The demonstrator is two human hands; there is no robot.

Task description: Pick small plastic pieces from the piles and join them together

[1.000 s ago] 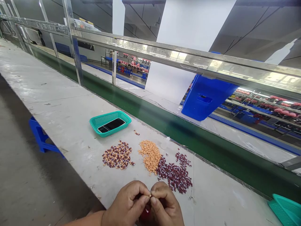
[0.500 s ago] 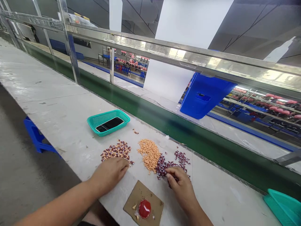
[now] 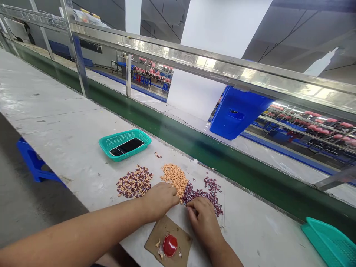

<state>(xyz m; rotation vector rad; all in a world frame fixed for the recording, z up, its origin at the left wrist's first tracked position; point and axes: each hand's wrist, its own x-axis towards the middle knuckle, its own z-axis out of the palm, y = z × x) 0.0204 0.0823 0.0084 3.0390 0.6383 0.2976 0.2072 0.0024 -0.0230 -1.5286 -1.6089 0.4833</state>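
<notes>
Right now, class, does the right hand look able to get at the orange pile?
Probably yes: the right hand is at the adjoining purple pile, and much of the orange pile lies uncovered, though the left hand partly blocks its near side.

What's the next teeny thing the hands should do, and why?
Probably the left hand should pinch from the orange pile, since it's right there. The right hand is at the purple pile, and another pile mixes both colours.
</notes>
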